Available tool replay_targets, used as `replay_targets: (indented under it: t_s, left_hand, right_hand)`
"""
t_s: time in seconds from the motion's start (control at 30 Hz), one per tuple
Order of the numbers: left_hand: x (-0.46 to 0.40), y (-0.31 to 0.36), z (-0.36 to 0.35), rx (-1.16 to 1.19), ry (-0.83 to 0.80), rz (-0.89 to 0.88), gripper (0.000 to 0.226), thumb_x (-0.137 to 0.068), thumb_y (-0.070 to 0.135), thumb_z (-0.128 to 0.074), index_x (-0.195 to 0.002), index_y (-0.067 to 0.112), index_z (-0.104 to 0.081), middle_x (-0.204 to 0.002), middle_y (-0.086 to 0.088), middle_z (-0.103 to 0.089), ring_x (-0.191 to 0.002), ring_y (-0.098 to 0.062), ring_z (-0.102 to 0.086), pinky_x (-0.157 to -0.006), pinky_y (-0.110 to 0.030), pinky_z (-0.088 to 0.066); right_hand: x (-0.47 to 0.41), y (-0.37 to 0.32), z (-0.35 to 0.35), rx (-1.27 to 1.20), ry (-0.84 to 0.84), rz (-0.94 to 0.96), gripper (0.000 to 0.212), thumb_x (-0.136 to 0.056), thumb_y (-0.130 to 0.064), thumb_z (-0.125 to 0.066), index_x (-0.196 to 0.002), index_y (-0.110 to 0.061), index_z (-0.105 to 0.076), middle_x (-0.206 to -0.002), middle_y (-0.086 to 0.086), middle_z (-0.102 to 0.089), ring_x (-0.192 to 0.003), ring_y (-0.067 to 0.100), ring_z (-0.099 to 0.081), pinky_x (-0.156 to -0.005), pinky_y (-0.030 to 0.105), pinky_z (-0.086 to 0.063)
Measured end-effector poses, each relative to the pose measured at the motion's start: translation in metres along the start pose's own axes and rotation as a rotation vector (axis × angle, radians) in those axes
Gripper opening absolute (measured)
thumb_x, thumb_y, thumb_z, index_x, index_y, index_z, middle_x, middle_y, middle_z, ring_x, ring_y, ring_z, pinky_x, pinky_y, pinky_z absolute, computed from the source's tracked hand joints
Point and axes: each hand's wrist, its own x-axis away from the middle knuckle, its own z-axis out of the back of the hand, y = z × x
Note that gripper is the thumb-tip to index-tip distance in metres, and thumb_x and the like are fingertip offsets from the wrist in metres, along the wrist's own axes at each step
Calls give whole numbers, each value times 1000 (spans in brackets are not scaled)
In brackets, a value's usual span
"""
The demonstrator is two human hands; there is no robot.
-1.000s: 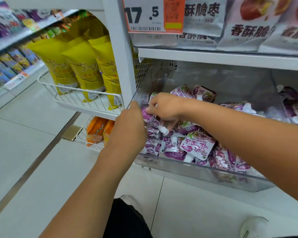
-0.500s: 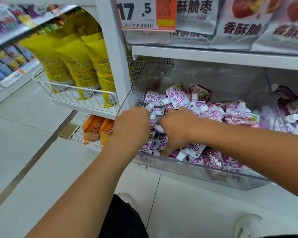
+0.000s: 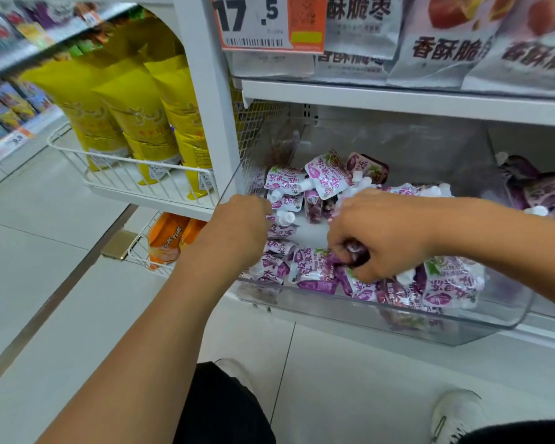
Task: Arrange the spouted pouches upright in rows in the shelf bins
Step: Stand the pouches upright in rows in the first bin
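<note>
A clear plastic bin (image 3: 359, 310) on a low shelf holds several purple-and-white spouted pouches (image 3: 318, 267) lying in a loose heap, spouts pointing various ways. More pouches (image 3: 326, 177) lie flat toward the back. My left hand (image 3: 237, 230) rests at the bin's left wall against the pouches there; its fingers are hidden, so its hold is unclear. My right hand (image 3: 378, 238) is over the bin's middle, fingers closed around a dark purple pouch (image 3: 353, 253). A bare patch of bin floor shows between the hands.
A second bin (image 3: 532, 193) with purple pouches sits at the right. Left of the white upright post (image 3: 209, 100), a wire basket (image 3: 135, 184) holds yellow bags, with orange packs (image 3: 167, 238) in the basket below. A shelf with a price tag (image 3: 269, 24) hangs overhead.
My right hand has shifted right and closed on a dark purple pouch. A gap has opened in the heap between the hands. The left hand stays at the bin's left wall.
</note>
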Motion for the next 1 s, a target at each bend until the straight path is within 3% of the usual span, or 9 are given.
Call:
replay_targets:
  t_s: [0.13, 0.27, 0.4, 0.53, 0.67, 0.77, 0.83, 0.9, 1.0]
  left_hand:
    - [4, 5, 4, -7, -46, 12, 48, -94, -2, -49, -137, 18, -45, -105, -13, -56, -85, -27, -49, -69, -34, -41]
    - [6, 11, 7, -8, -91, 36, 47, -92, -6, -49, -134, 14, -46, -123, -14, -55, -100, -31, -55, -73, -33, -40]
    - [5, 10, 3, -56, -15, 68, 38, -86, -7, -57, -119, 12, -60, -119, -12, -48, -88, -27, -54, -75, -33, -41]
    - [6, 8, -2, -142, 6, 60, 45, -83, -5, -59, -121, 17, -66, -100, -10, -60, -97, -28, -61, -71, -30, -42]
    - [4, 6, -1, -184, -1, 19, 42, -84, -4, -55, -119, 16, -65, -84, -6, -46, -92, -27, -60, -68, -29, -41]
    - [5, 8, 1, -146, -13, 2, 43, -86, -4, -55, -122, 18, -65, -98, -10, -59, -97, -28, -61, -73, -30, -46]
    - [6, 6, 3, -78, -41, 36, 33, -89, -1, -58, -117, 16, -65, -109, -13, -64, -95, -29, -60, -74, -33, -47]
    - [9, 0, 5, 46, -5, 94, 18, -91, 13, -64, -109, 13, -60, -110, -13, -64, -93, -30, -59, -72, -35, -46]
    - [15, -3, 4, 255, 106, 124, 42, -88, 41, -68, -117, 15, -51, -111, -3, -61, -99, -27, -60, -74, -35, -44]
  right_hand:
    - [2, 8, -15, 21, 147, -141, 36, -81, -17, -75, -110, -28, -57, -106, -7, -60, -95, 19, -61, -80, 40, -54]
    - [-5, 4, -5, 150, 294, -189, 26, -82, 4, -60, -72, -18, -50, -62, 1, -48, -56, 19, -51, -51, 35, -47]
    - [-24, -13, 10, 101, 475, -238, 26, -74, 14, -55, -70, -11, -52, -56, 5, -46, -49, 24, -45, -49, 34, -39]
    - [-37, -27, 22, 90, 485, -188, 33, -53, 15, -35, -64, -15, -30, -59, 5, -21, -56, 24, -19, -52, 34, -23]
    - [-31, -6, 30, 107, 600, -231, 35, -62, 20, -49, -58, -12, -36, -53, 5, -32, -48, 26, -31, -49, 33, -33]
    - [-43, 3, 30, 69, 731, -236, 21, -71, 13, -63, -74, -8, -65, -69, 11, -64, -63, 31, -60, -59, 40, -54]
    - [-58, -2, 24, -102, 724, -216, 19, -78, 3, -71, -91, -10, -75, -89, 8, -75, -81, 24, -70, -75, 41, -60]
    - [-75, -10, 13, -428, 620, -179, 12, -81, -10, -79, -93, -11, -77, -88, 4, -76, -79, 15, -71, -76, 32, -58]
    - [-92, -11, -3, -956, 401, -172, 11, -84, -13, -78, -91, -5, -75, -81, 12, -75, -80, 25, -74, -74, 36, -61]
